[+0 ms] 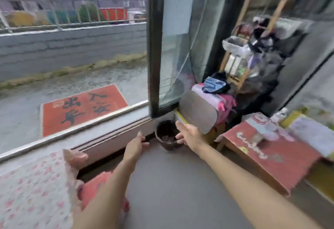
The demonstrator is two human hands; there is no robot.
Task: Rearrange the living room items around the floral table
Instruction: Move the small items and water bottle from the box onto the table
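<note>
Currently I see both arms stretched forward over the grey floor (171, 183) toward a dark bin (167, 137) that stands in the corner by the door sill (112, 138). Left hand (134, 146): fingers spread, palm turned inward, holding nothing, just left of the bin and apart from it. Right hand (188, 135): fingers spread wide, empty, at the bin's right rim; frame is blurred, so I cannot tell whether it touches. Bin sits between the two hands.

Floral table (30, 189) lies at lower left, its pink-patterned cloth hanging over the edge, well apart from the bin. Red stool (95, 187) stands just beside it, partly hidden by my left forearm. Red bench (271, 156) with a worn top is at right, near the right forearm. Grey pad (198, 114) leans behind the bin, against a pile of pink cloth (219, 100). Outside the glass, a red mat (81, 107) lies on the concrete.
</note>
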